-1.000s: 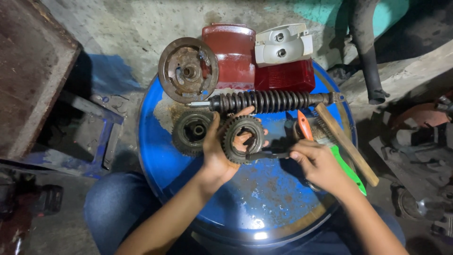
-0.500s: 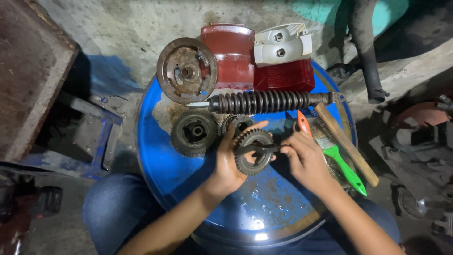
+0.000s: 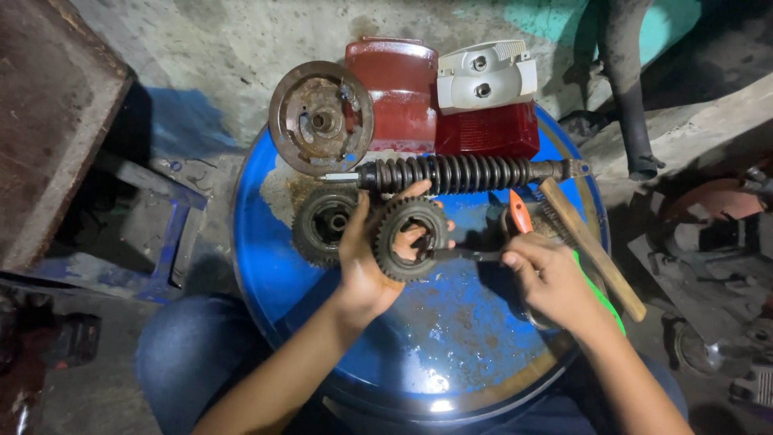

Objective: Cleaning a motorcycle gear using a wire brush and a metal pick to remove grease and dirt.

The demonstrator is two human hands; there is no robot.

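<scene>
- While I watched, the left hand (image 3: pixel 364 270) gripped a toothed gear (image 3: pixel 412 239) at frame centre, above the blue drum lid (image 3: pixel 451 338).
- The right hand (image 3: pixel 551 278) was closed on a dark thin tool (image 3: pixel 467 255) reaching the gear.
- I judged cleaning under way; steady holding came next.

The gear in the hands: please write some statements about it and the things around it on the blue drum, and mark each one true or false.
1. The left hand holds a toothed gear. True.
2. The right hand grips the wooden handle. False: it holds a thin dark tool that points toward the gear; the handle lies beside it.
3. A second gear lies on the blue drum, left of the held one. True.
4. The coil spring stands upright. False: it lies flat across the drum top.
5. A rusty round disc sits at the drum's far edge. True.
</scene>
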